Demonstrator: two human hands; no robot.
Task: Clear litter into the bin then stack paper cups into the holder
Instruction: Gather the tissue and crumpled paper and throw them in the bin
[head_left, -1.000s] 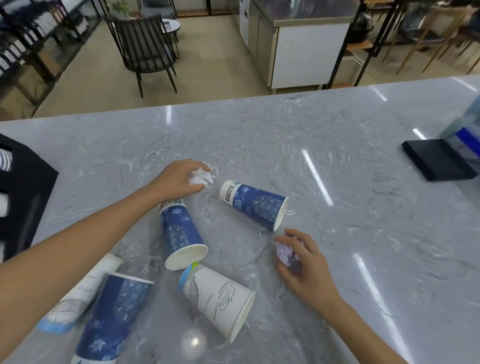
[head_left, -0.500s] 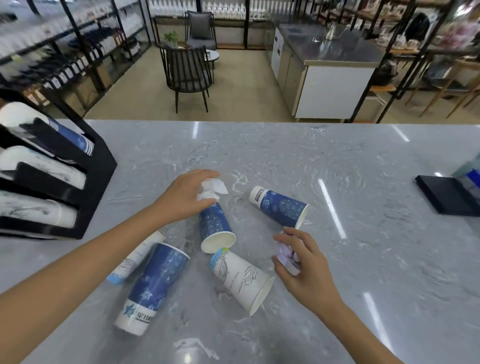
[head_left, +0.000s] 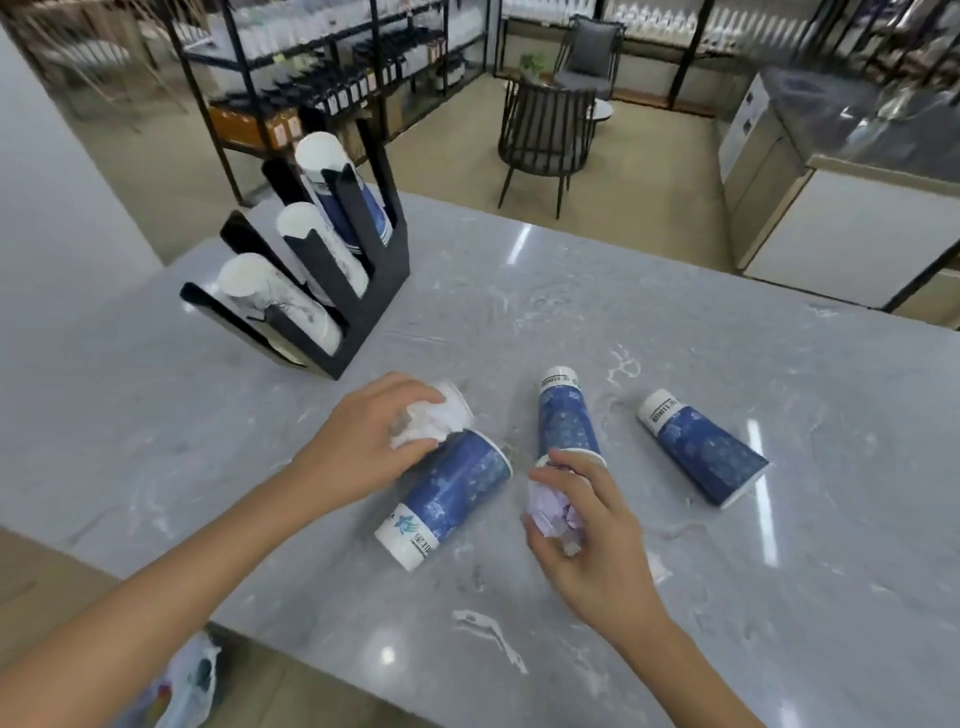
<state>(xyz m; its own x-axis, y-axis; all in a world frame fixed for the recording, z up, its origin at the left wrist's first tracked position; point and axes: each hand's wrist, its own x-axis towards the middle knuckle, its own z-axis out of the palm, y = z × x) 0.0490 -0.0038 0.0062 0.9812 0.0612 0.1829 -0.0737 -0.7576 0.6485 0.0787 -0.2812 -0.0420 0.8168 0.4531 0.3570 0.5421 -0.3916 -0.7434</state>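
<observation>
- Litter: a white paper wad (head_left: 434, 423) clenched in the left hand (head_left: 363, 447), a lilac wad (head_left: 550, 512) in the right hand (head_left: 587, 535), lifted off the counter (head_left: 779, 597), likely bin-bound.
- Cups (head_left: 452, 493) lie loose, awaiting the holder (head_left: 358, 291).

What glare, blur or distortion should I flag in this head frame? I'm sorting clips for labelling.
Head view: ceiling lights leave bright streaks and spots on the marble counter; wide-angle bending tilts the cup holder and background shelves; the background is soft; the white paper wad in the left hand is slightly smeared; the blue cups stay readable.
</observation>
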